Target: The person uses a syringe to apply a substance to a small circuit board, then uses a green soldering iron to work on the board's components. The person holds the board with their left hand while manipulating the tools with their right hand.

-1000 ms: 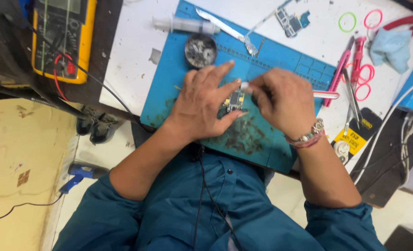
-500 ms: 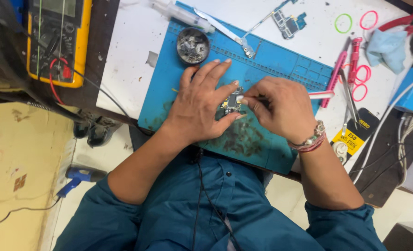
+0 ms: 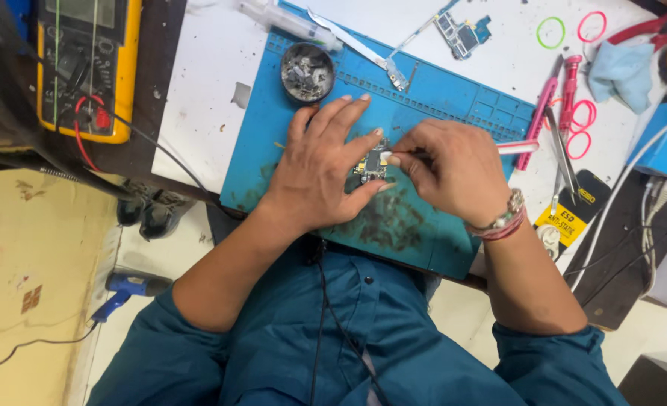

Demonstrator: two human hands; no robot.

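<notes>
A teal shirt sleeve [image 3: 198, 353] is seen nearest the camera, both forearms reaching up onto the desk [image 3: 205, 83]. The left hand [image 3: 322, 169] is laid flat, fingers spread, on the blue work mat [image 3: 438, 98], its thumb and forefinger pressed against a small circuit board [image 3: 372, 164] to pin it down. The right hand [image 3: 453, 173] is closed in a pinch on a thin white-tipped tool [image 3: 390, 159], whose tip is touching the board; what kind of tool cannot be told. A beaded bracelet [image 3: 502, 223] is worn on the right wrist. The board is located mid-mat, between the two hands, above a dark smudged patch [image 3: 390, 222].

Further out, a round dish of small metal parts [image 3: 308, 71] is set on the mat's upper left. A clear syringe [image 3: 277, 16] and a metal strip [image 3: 348, 41] are lying at the mat's top edge. Another circuit board [image 3: 461, 30] is seen on the white desk beyond. Pink-handled tools [image 3: 551, 113] and tweezers [image 3: 559, 150] are placed right of the mat, with coloured rings [image 3: 570, 28] near them. A yellow multimeter [image 3: 85, 68] is at far left.
</notes>
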